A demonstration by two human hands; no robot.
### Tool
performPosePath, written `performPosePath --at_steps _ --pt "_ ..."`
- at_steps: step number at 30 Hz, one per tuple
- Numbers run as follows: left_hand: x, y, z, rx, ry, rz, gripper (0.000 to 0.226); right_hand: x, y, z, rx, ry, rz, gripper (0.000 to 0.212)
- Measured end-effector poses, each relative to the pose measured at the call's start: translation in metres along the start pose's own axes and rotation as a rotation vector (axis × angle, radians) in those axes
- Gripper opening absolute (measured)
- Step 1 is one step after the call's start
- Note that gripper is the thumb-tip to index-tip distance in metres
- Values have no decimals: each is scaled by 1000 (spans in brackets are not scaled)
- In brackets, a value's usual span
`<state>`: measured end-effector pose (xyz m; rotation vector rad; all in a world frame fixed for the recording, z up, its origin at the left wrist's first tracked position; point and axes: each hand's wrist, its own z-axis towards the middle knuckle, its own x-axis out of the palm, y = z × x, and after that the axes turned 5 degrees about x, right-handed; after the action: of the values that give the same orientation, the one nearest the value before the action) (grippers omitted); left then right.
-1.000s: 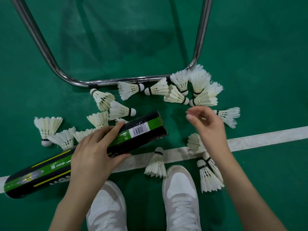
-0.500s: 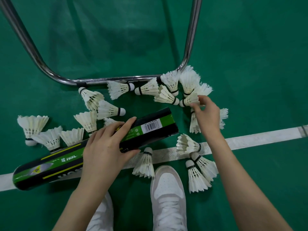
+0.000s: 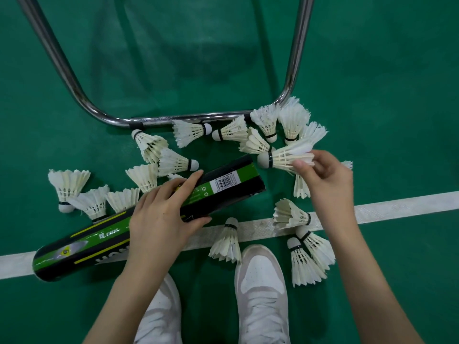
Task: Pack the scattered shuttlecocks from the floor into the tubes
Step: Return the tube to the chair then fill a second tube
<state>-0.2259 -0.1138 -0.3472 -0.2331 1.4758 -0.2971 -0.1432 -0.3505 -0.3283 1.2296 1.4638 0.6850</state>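
A long black and green tube (image 3: 223, 184) lies slanted across the middle of the floor, its open end pointing right and up. My left hand (image 3: 161, 217) grips the tube around its middle. My right hand (image 3: 325, 177) pinches the feather end of one white shuttlecock (image 3: 283, 157), held just right of the tube's mouth with its cork pointing left toward the tube. Several other white shuttlecocks lie scattered: a cluster (image 3: 270, 125) along the metal bar, a group (image 3: 82, 192) at the left, and more (image 3: 305, 254) near my right shoe.
A curved chrome frame bar (image 3: 173, 119) rests on the green floor behind the shuttlecocks. A white court line (image 3: 397, 207) runs across the floor under the tube. My two white shoes (image 3: 260, 289) stand at the bottom of the view.
My right hand reached to the cluster by the bar, closed on a shuttlecock and lifted it toward the tube's mouth. My left hand kept its hold on the tube.
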Motion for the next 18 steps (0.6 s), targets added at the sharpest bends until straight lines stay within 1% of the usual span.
performPosePath --at_steps 1,3,5,8,10,13,18 --pt "-1 0 0 1 -6 3 85 2 4 -7 -21 50 21 9" --pt "-1 1 0 4 -13 11 86 8 10 -18 -54 142 30 20" --pt "-1 0 -1 5 -16 15 86 16 12 -24 -68 213 46 21" --pt "-2 0 -2 -4 -19 2 86 29 15 -32 -73 292 88 15" --pt "-3 2 -2 -12 -29 -12 86 35 15 -36 -76 340 110 4" --pt "-4 5 -2 -18 -32 -15 87 39 15 -37 -85 341 80 19" --pt "-4 4 -4 -20 -32 -30 87 45 13 -39 -149 292 -7 29"
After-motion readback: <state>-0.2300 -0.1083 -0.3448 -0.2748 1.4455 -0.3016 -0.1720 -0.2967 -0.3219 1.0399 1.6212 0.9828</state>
